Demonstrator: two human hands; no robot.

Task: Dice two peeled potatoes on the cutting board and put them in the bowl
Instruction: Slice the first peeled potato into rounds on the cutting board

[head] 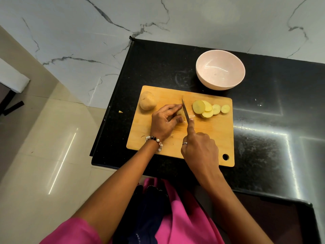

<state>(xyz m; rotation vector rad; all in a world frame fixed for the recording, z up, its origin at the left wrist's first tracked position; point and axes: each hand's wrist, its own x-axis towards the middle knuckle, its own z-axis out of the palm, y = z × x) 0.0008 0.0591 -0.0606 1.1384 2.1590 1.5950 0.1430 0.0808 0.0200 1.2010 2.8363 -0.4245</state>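
Pale yellow round potato slices lie overlapped in a short row on the right half of the rectangular light-wood cutting board; cut faces look moist and smooth, edges thin. Remaining potato piece, mostly hidden, sits at board centre under the left hand, whose fingers curl over it and hold it down. Whole peeled potato, oval, matt, beige-yellow, rests at the board's far-left corner, apart from the hand. Right hand grips the narrow steel-bladed knife; index finger laid along the blade's spine, handle concealed in the fist. Blade edge sits against the held piece, tip pointing away from the person. Round pale pink bowl, smooth, glossy inside, stands on the speckled black stone counter just beyond the board's far-right edge, not touching it. Board has a round hanging hole at its near-right corner.
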